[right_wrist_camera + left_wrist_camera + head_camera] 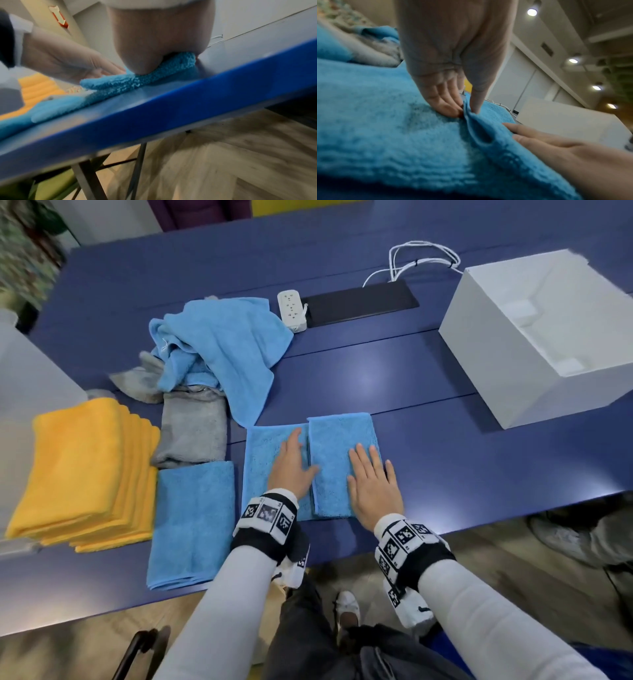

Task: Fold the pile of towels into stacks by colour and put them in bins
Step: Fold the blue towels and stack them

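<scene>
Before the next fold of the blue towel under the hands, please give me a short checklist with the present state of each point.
1. Left hand on blue towel, thumb at flap edge: ok.
2. Right hand flat on folded flap: ok.
3. Flap edge straight: cannot tell, it puckers in the left wrist view.
4. Folded blue stack beside, ready for it: ok.
5. White bin open, within view: ok.
6. Unfolded pile apart from working towel: not ok, its corner reaches it.

Both hands palm down, side by side, forearms in white sleeves reaching forward. Left hand (291,465) flat, fingers together, thumb spread toward the right. Right hand (373,486) flat, fingers straight and slightly fanned. Marker-patterned bands on both wrists.
</scene>
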Demonstrator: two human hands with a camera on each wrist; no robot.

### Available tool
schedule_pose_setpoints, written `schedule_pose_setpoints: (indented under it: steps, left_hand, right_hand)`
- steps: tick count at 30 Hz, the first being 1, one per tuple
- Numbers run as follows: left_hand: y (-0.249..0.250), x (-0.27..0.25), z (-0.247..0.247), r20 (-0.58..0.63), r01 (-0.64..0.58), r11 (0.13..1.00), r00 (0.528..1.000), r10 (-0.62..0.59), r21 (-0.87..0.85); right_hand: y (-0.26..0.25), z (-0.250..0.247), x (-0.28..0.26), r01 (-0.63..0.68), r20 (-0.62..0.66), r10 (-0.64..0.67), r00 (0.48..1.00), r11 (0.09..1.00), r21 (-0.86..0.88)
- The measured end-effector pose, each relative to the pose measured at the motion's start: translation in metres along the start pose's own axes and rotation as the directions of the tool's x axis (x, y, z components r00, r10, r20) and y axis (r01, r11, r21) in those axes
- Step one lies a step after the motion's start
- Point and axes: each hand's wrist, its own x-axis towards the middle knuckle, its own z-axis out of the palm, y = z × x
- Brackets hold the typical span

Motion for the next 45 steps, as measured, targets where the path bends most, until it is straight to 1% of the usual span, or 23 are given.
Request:
schedule_pose_setpoints:
  steps: [3, 5, 7, 9, 11, 13, 15, 18, 20, 22, 23, 24, 26, 28, 30, 32, 33, 35, 36, 38, 40, 42, 45]
  left_hand:
    - [-0.002, -0.005, -0.008, 0.07, -0.22, 0.888, 0.975, 0.209, 0.405]
    - [-0.005, -0.009, -0.005, 0.181, -0.267, 0.776, 0.963, 0.198, 0.571]
    - [-0.008, -0.014, 0.004, 0.256, -0.267, 0.698, 0.959, 0.123, 0.665]
    - [-0.008, -0.018, 0.01, 0.269, -0.263, 0.656, 0.959, 0.094, 0.708]
    - [-0.007, -0.018, 0.014, 0.257, -0.249, 0.634, 0.963, 0.081, 0.733]
    - [-0.002, -0.016, 0.018, 0.243, -0.236, 0.609, 0.967, 0.072, 0.758]
    - [0.007, -0.015, 0.026, 0.259, -0.247, 0.611, 0.963, 0.07, 0.752]
    - [0.024, -0.014, 0.036, 0.289, -0.25, 0.703, 0.955, 0.066, 0.665]
    - [0.026, -0.007, 0.034, 0.255, -0.224, 0.87, 0.96, 0.118, 0.439]
    - [0.024, -0.001, 0.018, 0.076, -0.143, 0.99, 0.987, 0.143, 0.006]
    - [0.021, 0.0, 0.006, 0.003, -0.061, 0.963, 0.998, 0.064, -0.262]
    - [0.02, -0.001, -0.007, 0.021, 0.044, 0.849, 0.999, -0.039, -0.527]
    - [0.011, 0.001, -0.028, 0.199, 0.243, 0.558, 0.97, -0.14, -0.793]
    - [0.001, 0.003, -0.037, 0.307, 0.332, 0.486, 0.942, -0.133, -0.809]
    - [-0.007, 0.008, -0.036, 0.305, 0.348, 0.481, 0.937, -0.169, -0.805]
    - [-0.016, 0.014, -0.032, 0.305, 0.366, 0.444, 0.93, -0.205, -0.818]
    - [-0.018, 0.015, -0.031, 0.317, 0.379, 0.433, 0.925, -0.211, -0.817]
    - [-0.022, 0.016, -0.026, 0.356, 0.409, 0.43, 0.913, -0.201, -0.805]
    - [-0.025, 0.017, -0.022, 0.37, 0.419, 0.424, 0.908, -0.196, -0.803]
    - [-0.029, 0.018, -0.019, 0.367, 0.416, 0.423, 0.909, -0.195, -0.805]
    - [-0.031, 0.021, -0.02, 0.346, 0.401, 0.451, 0.916, -0.202, -0.797]
    - [-0.035, 0.024, -0.022, 0.243, 0.341, 0.587, 0.94, -0.241, -0.734]
    - [-0.042, 0.027, -0.028, 0.016, 0.213, 0.829, 0.971, -0.239, -0.517]
  right_hand:
    - [0.003, -0.007, 0.001, -0.001, 0.023, -0.001, 1.0, 0.998, 0.063]
    - [0.005, -0.02, 0.003, -0.091, -0.021, 0.104, 0.994, 0.943, 0.32]
    - [0.008, -0.035, 0.009, -0.224, -0.071, 0.33, 0.941, 0.768, 0.6]
    - [0.011, -0.046, 0.018, -0.331, 0.033, 0.487, 0.873, 0.54, 0.774]
    - [0.013, -0.053, 0.022, -0.426, 0.258, 0.452, 0.854, 0.324, 0.844]
    - [0.012, -0.062, 0.022, -0.471, 0.386, 0.331, 0.861, 0.232, 0.851]
    - [0.012, -0.074, 0.022, -0.393, 0.317, 0.284, 0.905, 0.269, 0.88]
    - [0.006, -0.089, 0.024, -0.237, 0.165, 0.22, 0.961, 0.362, 0.902]
    - [-0.005, -0.095, 0.023, -0.163, 0.116, 0.138, 0.984, 0.414, 0.896]
    - [-0.021, -0.096, 0.022, -0.114, 0.106, 0.043, 0.993, 0.455, 0.883]
    - [-0.03, -0.094, 0.022, -0.109, 0.121, 0.006, 0.993, 0.47, 0.876]
    - [-0.039, -0.092, 0.022, -0.12, 0.148, -0.021, 0.989, 0.476, 0.871]
    - [-0.056, -0.082, 0.024, -0.159, 0.213, -0.058, 0.975, 0.482, 0.862]
    - [-0.069, -0.07, 0.026, -0.179, 0.245, -0.068, 0.967, 0.503, 0.845]
    - [-0.073, -0.063, 0.03, -0.144, 0.155, 0.026, 0.988, 0.551, 0.822]
    - [-0.065, -0.061, 0.035, -0.104, -0.045, 0.184, 0.982, 0.722, 0.684]
    - [-0.059, -0.059, 0.037, -0.08, -0.152, 0.203, 0.967, 0.813, 0.577]
    - [-0.05, -0.052, 0.04, 0.077, -0.277, 0.04, 0.96, 0.915, 0.397]
    - [-0.049, -0.047, 0.042, 0.157, -0.251, -0.078, 0.965, 0.935, 0.317]
    - [-0.048, -0.032, 0.047, 0.24, -0.088, -0.228, 0.97, 0.954, 0.181]
    - [-0.048, -0.021, 0.051, 0.231, 0.069, -0.24, 0.968, 0.966, 0.114]
    - [-0.045, -0.015, 0.051, 0.197, 0.161, -0.207, 0.965, 0.978, 0.075]
    - [-0.046, -0.009, 0.049, 0.221, 0.164, -0.214, 0.963, 0.975, -0.024]
